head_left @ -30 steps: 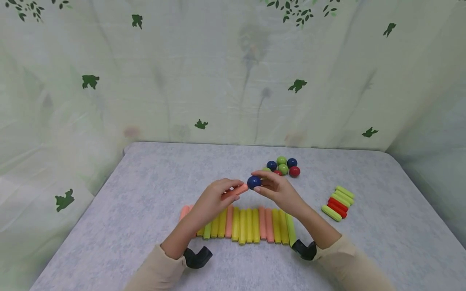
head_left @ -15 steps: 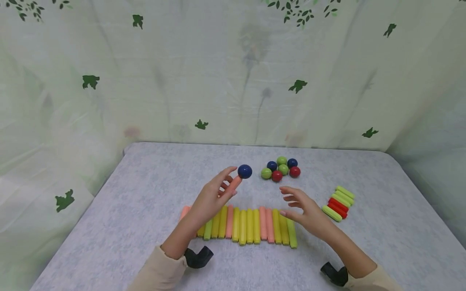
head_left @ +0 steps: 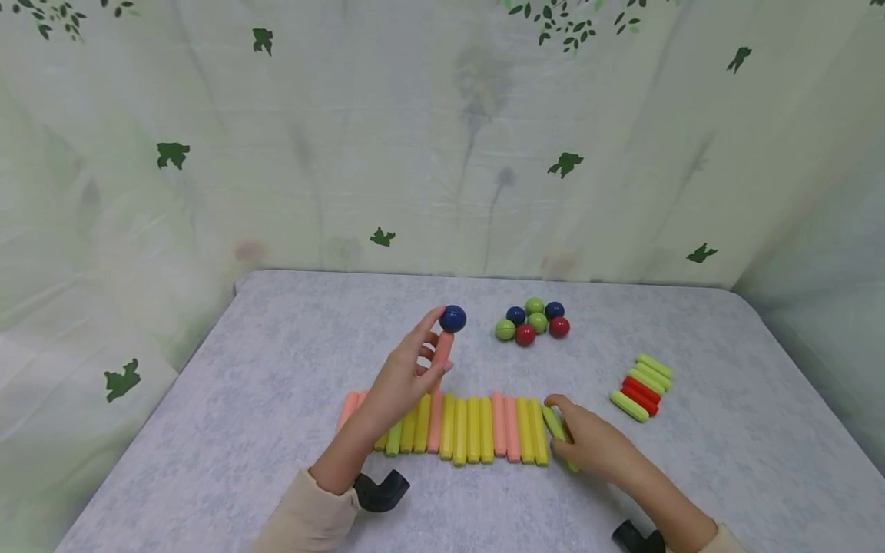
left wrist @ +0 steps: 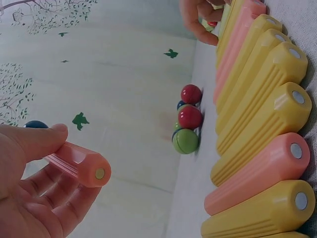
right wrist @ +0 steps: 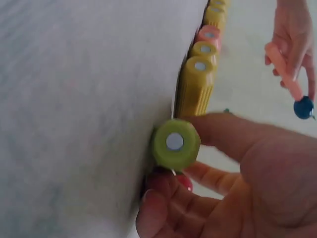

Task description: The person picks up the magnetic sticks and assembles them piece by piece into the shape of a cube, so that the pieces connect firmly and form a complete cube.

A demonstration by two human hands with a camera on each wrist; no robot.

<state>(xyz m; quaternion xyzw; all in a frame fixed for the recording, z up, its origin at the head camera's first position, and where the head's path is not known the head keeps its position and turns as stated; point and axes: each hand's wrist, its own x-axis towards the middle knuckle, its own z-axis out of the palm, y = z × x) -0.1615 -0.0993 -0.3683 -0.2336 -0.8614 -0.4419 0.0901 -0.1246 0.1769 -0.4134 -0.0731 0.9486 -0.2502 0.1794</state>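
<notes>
Head: left hand (head_left: 404, 380) holds pink stick (head_left: 441, 352); right hand (head_left: 594, 445) grips green stick (head_left: 553, 425).

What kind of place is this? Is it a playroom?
Probably a play or activity table, not clearly a whole playroom. A grey table holds a row of toy sticks and coloured balls, with a leaf-print curtain hung close around it.

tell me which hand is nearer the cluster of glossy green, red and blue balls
Left. The left hand is raised just left of the ball cluster, holding a pink plastic stick topped with a blue ball. The right hand grips a green stick nearer the table's front edge.
</notes>
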